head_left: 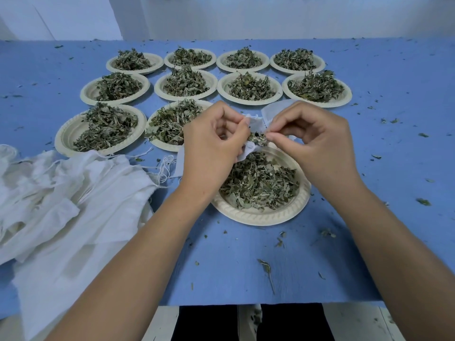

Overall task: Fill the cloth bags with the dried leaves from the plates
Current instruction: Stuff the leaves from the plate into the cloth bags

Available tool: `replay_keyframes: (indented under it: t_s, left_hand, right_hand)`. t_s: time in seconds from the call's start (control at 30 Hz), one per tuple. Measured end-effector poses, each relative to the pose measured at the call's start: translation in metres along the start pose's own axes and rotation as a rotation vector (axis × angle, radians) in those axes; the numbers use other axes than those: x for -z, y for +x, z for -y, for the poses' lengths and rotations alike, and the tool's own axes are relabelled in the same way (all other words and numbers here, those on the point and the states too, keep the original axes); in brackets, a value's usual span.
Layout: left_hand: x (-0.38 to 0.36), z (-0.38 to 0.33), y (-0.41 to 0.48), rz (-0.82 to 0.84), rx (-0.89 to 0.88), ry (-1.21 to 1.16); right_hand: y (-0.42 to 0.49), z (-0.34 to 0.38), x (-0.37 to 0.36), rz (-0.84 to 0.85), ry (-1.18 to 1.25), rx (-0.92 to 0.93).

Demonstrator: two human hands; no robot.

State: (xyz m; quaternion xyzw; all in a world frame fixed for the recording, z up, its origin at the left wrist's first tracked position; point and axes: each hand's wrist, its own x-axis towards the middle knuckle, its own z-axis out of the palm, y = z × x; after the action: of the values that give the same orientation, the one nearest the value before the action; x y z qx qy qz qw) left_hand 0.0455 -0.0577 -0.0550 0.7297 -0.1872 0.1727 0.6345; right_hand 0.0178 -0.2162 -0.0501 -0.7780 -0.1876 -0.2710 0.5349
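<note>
A small white cloth bag (248, 150) with dried leaves showing at its mouth hangs over the nearest paper plate (258, 214). That plate holds a heap of dried leaves (258, 185). My left hand (214, 141) pinches the bag's left edge. On the bag's right edge, my right hand (312, 139) is closed with thumb and finger together. Most of the bag is hidden behind my fingers. A pile of white cloth bags (66, 193) with loose strings lies at the left.
Several more paper plates heaped with dried leaves stand in rows behind, such as one at the left (66, 134) and one at the back right (344, 99). Another white bag (275, 110) lies behind my hands. Leaf crumbs dot the blue table (246, 267); its front edge is near.
</note>
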Motion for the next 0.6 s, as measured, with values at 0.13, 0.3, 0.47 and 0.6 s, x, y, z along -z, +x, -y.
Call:
replay_keyframes:
  t_s: [0.13,0.3,0.47,0.6]
  left_hand:
    - [-0.001,-0.004,-0.002,0.071,-0.065,-0.002]
    - [0.001,-0.002,0.0,-0.01,-0.032,-0.03]
    - [0.002,0.001,0.002,-0.066,-0.009,-0.041]
    - [0.001,-0.002,0.001,-0.011,-0.065,-0.04]
  right_hand:
    - [-0.004,0.002,-0.01,-0.041,-0.114,0.067]
    - [-0.001,0.006,-0.006,0.093,-0.13,0.049]
    - [-0.002,0.015,0.005,0.016,-0.275,0.289]
    - [-0.006,0.014,-0.009,0.055,-0.507,0.308]
